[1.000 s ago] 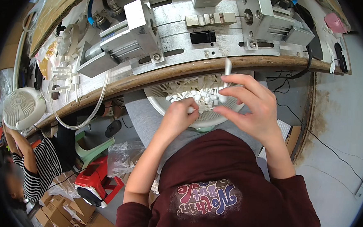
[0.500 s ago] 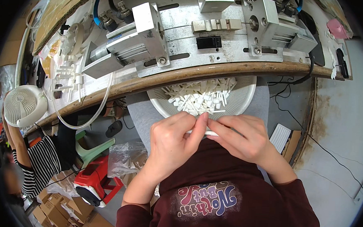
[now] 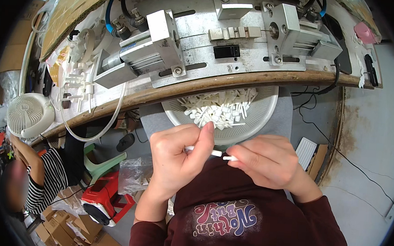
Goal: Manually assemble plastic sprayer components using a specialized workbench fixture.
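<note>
My left hand (image 3: 177, 153) is closed around a white plastic tube (image 3: 215, 153), whose end pokes out past the thumb. In my right hand (image 3: 267, 161) the fingertips pinch a small white plastic piece (image 3: 230, 158) with a thin pin. The pin points at the tube's end, and a small gap separates the two. Just beyond my hands a pale perforated basket (image 3: 265, 113) rests on my lap, heaped with small white plastic parts (image 3: 220, 107).
A metal fixture with a grooved block (image 3: 234, 33) stands on the wood-edged workbench (image 3: 254, 75). White moulded parts (image 3: 77, 88) and a fan (image 3: 30, 115) are at the left. A person in a striped sleeve (image 3: 47, 177) is nearby, beside a red stool (image 3: 107, 196).
My hands have moved apart and slightly nearer to me. The white tube and the pinned piece now show as separate ends with a gap between them.
</note>
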### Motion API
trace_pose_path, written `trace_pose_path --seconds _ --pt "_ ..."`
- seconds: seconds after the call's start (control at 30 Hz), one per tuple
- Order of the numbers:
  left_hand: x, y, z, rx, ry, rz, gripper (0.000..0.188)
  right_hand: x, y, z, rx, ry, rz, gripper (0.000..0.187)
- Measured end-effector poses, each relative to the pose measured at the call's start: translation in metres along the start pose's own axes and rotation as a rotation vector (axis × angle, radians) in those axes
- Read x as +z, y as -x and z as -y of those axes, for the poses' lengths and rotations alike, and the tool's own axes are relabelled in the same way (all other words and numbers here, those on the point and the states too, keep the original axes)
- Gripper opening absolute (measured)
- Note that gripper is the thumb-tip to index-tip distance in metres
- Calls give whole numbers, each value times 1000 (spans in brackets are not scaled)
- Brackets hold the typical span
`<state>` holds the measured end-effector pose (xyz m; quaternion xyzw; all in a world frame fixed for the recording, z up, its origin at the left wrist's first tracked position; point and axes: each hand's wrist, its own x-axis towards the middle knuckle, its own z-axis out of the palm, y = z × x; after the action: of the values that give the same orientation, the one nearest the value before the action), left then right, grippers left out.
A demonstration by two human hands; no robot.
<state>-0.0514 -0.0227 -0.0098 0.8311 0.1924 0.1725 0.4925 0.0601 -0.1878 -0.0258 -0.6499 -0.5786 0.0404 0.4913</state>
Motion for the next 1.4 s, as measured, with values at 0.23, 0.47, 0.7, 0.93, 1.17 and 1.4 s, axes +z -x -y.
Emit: trace_pose_path --seconds 0.23,0.47,0.7,0.93,1.17,1.4 --pt "-2 2 -5 30 -118 -19 34 -2 -7 1 -69 104 64 22" --pt "-11 -4 -16 323 -359 -135 37 -8 -30 7 -72 95 92 20" --pt "-54 -25 -53 194 89 52 41 -70 -105 -18 246 -254 202 10" --pt "-33 -38 -36 438 -191 -149 42 -114 -199 -87 -33 534 -336 49" --pt "16 -57 -19 557 -617 -211 32 -102 -252 -105 383 936 -66 54" --pt "27 -66 -7 524 -687 -151 30 -103 -251 -107 231 712 -47 30"
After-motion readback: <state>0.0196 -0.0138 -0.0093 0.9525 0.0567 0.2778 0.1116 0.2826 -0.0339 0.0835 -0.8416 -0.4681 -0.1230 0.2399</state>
